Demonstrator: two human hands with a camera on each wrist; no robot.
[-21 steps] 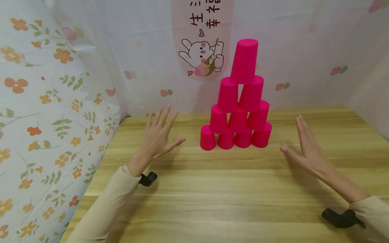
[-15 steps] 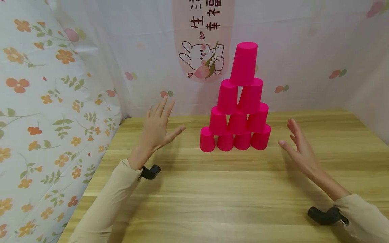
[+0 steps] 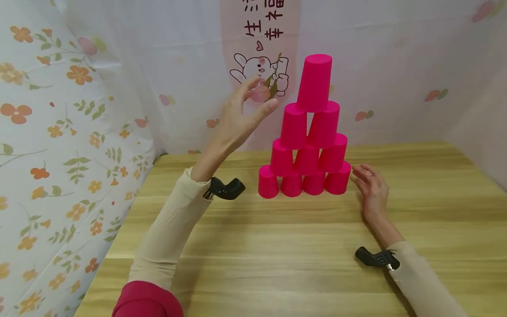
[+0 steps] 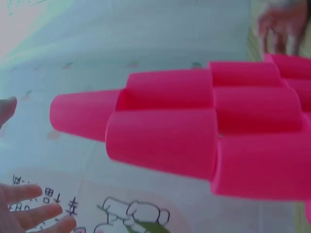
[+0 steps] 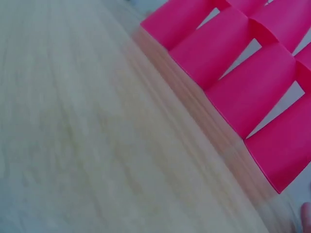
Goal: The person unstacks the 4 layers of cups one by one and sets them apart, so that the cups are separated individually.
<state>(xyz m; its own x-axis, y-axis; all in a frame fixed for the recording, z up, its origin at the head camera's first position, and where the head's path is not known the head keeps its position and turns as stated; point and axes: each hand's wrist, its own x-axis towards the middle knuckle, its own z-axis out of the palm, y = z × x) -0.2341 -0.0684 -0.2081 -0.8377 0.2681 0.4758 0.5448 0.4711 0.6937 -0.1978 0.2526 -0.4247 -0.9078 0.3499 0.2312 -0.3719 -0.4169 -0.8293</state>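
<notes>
Bright pink cups stand upside down in a pyramid, narrowing from several in the bottom row to a single top cup. My left hand is raised left of that top cup, thumb and fingers apart with nothing between them. In the left wrist view, the left fingers and thumb show at the left edge, just beyond the top cup. My right hand is low by the bottom right cup, fingers loosely bent and fingertips close to its side. Only a fingertip shows in the right wrist view.
The wooden table carries the pyramid near its back edge. Behind hangs a white curtain with a rabbit print, and a flowered cloth hangs on the left. Black wrist cameras sit at both sleeves.
My left hand has risen and moved right toward the top cup, fingers bending from their spread. My right hand has moved left to the bottom right cup. The pyramid stands as before.
</notes>
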